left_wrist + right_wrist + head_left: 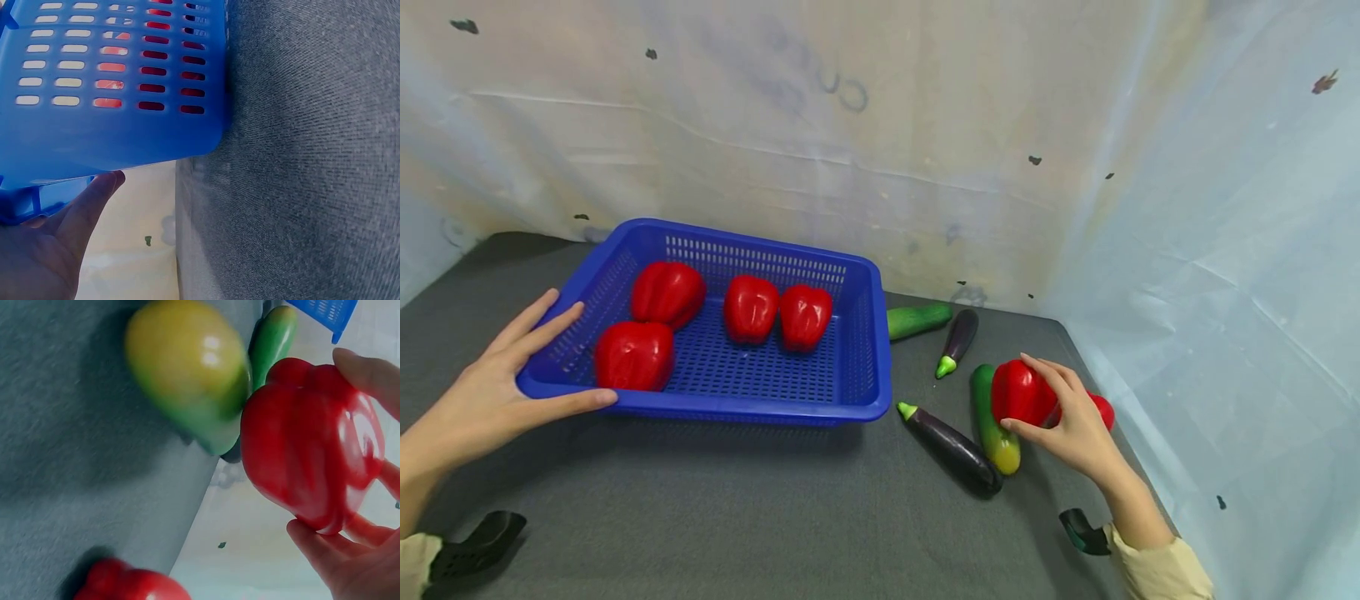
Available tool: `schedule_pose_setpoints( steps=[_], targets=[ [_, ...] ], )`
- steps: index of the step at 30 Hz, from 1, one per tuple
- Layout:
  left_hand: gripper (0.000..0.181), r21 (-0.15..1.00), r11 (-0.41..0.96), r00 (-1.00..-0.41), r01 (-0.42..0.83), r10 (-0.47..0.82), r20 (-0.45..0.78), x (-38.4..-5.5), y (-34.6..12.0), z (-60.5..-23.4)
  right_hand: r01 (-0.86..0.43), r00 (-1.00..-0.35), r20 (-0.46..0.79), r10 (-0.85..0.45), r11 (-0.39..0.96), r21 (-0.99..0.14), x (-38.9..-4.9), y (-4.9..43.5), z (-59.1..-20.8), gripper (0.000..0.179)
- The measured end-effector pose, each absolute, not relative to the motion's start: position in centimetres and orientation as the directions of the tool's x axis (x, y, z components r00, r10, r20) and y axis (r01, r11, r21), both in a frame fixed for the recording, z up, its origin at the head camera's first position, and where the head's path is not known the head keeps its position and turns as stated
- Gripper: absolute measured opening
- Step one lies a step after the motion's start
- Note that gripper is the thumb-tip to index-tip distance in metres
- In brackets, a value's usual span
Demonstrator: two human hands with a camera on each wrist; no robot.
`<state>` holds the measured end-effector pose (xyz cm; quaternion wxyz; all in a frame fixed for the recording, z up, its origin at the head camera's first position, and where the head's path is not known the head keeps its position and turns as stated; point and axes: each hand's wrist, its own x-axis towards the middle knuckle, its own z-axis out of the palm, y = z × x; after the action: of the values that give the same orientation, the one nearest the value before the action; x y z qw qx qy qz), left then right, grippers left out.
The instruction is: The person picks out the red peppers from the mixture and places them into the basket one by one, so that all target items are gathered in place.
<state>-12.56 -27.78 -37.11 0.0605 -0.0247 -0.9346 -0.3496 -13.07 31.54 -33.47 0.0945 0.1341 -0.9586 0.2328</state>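
In the head view my left hand point(512, 375) spreads over the near left corner of a blue plastic basket point(737, 403), thumb along the front rim, fingers across the left rim. The basket holds several red bell peppers, one of them a bell pepper point(634, 357) close to that hand. On the right, my right hand point(1078, 427) grips another red bell pepper point(306, 444) between thumb and fingers. The held pepper is over a cucumber with a yellow end point(187, 356). A further bell pepper point(1102, 410) is partly hidden behind the right hand.
A dark eggplant point(955, 450) lies beside the yellow-ended cucumber. Farther back are a smaller eggplant point(959, 337) and a green cucumber point(921, 320), partly behind the basket. Pale plastic sheeting point(925, 150) rises behind and right of the grey table point(775, 517).
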Motion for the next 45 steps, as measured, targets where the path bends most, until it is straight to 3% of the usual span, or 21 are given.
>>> schedule_pose_setpoints(
  steps=[45],
  targets=[
    [0.106,0.679,0.726,-0.991,0.106,0.02,0.134,-12.4,-27.7,-36.8,-0.503,-0.857,0.362,-0.368,0.752,-0.425,-16.6,23.8,-29.6,0.085]
  ],
)
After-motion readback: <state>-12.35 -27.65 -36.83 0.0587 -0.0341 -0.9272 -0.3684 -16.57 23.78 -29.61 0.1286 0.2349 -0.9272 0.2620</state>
